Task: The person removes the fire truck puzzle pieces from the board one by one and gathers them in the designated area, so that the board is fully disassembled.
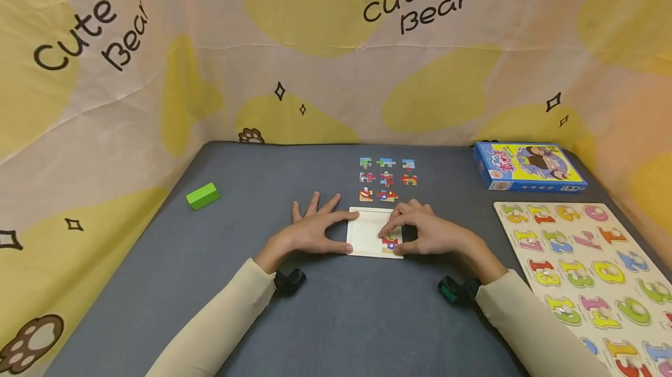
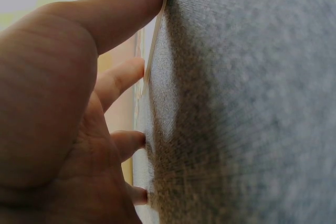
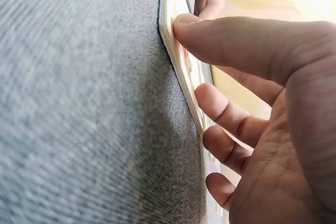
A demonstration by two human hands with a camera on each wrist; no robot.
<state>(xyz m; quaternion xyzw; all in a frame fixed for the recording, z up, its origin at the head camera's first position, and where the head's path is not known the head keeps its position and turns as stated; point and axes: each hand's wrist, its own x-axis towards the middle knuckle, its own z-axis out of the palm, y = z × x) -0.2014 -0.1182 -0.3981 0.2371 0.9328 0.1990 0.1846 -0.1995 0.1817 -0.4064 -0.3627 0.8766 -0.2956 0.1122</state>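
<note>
A small white puzzle tray [image 1: 364, 231] lies flat on the grey table between the two hands. My left hand [image 1: 315, 231] has its fingers spread, with the thumb and index fingertip at the tray's left edge; the other fingertips reach the table in the left wrist view. In the tray's near right corner is a red and yellow puzzle piece [image 1: 390, 244]. My right hand [image 1: 427, 231] pinches this piece between thumb and index finger, partly covering it. Its other fingers [image 3: 220, 145] are bent beside the tray's right edge.
Several loose jigsaw pieces [image 1: 386, 178] lie in rows beyond the tray. A green block [image 1: 203, 196] sits at the left. On the right are a blue and yellow box [image 1: 530, 167] and a number board [image 1: 577, 248]. A printed cloth [image 1: 315, 44] hangs behind the table [image 1: 262, 318].
</note>
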